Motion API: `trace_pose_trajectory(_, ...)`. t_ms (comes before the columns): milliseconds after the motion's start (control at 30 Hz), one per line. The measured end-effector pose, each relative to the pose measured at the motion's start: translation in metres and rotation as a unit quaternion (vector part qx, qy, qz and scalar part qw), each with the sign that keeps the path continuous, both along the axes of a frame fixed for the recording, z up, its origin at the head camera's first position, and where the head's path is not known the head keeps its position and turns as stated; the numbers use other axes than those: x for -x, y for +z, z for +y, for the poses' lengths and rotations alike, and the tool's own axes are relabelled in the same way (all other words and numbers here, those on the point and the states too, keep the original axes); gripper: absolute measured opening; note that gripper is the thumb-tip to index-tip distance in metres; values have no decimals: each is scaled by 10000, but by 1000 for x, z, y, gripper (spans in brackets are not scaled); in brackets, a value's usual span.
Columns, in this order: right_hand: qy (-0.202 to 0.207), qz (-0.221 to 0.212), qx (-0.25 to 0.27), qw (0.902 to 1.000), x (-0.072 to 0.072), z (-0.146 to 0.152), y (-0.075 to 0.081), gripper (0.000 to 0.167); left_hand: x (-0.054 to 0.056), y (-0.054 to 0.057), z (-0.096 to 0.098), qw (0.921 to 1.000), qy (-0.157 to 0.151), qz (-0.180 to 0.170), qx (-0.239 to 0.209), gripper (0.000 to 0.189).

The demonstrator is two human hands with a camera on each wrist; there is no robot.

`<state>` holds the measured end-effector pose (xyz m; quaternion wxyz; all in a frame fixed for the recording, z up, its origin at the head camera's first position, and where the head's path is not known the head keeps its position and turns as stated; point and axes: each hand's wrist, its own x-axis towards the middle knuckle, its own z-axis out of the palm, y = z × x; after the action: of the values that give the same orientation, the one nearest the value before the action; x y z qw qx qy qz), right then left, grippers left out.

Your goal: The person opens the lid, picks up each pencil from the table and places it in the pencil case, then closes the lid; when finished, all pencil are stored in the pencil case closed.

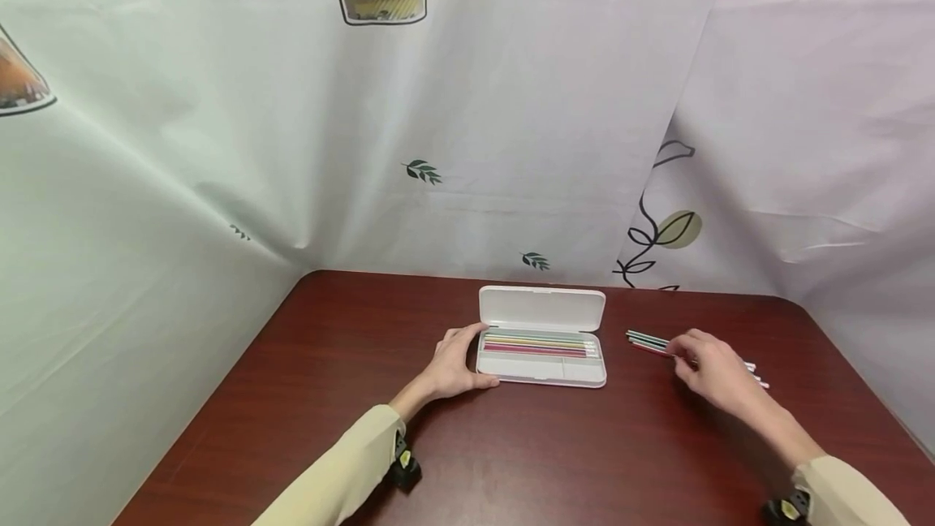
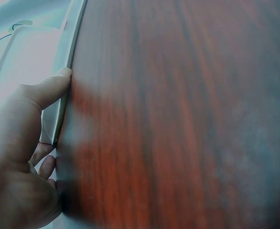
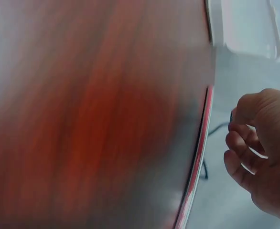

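Observation:
A white pencil case [image 1: 536, 372] lies with its lid [image 1: 542, 308] raised at the back. Inside, several coloured pencils [image 1: 540, 345] lie side by side in the long compartment. My left hand [image 1: 454, 364] grips the case's left end, thumb at the front edge [image 2: 63, 105], fingers towards the hinge side. To the right of the case, several more pencils [image 1: 646, 339], teal and red with pale ends, lie on the table. My right hand [image 1: 712, 368] is over them, fingers bent, thumb near the index finger; whether it pinches a pencil is hidden. A red pencil [image 3: 197, 157] shows beside that hand.
The dark red wooden table [image 1: 555, 445] runs back to a pale patterned cloth [image 1: 511, 104] hung behind it and along its sides. Black wrist devices [image 1: 405, 469] sit at both sleeve cuffs.

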<state>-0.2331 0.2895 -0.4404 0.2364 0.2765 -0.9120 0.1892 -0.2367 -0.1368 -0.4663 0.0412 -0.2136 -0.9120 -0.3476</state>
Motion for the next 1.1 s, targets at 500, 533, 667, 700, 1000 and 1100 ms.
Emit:
trace_pose_trajectory(500,-864,-494,-241,9947,-13,59,-8,23,-1,-1,0,10000,17,23,52,91)
trace_pose_trajectory(533,-881,-508,-243,9945,-13,61,-8,23,-1,-1,0,10000,17,32,50,91)
trace_pose_trajectory(667,-907,-511,-250,9942,-15,68,-10,21,0,-1,0,10000,23,17,24,91)
trace_pose_trajectory(700,-897,-524,-241,9943,-15,70,-10,21,0,-1,-1,10000,25,22,27,91)
trace_pose_trajectory(1000,-860,-425,-350,9948,-15,74,-12,23,1,-2,-1,10000,27,40,49,91)
trace_pose_trajectory(1100,-871,-515,-369,9942,-15,74,-13,23,1,-2,0,10000,25,31,51,90)
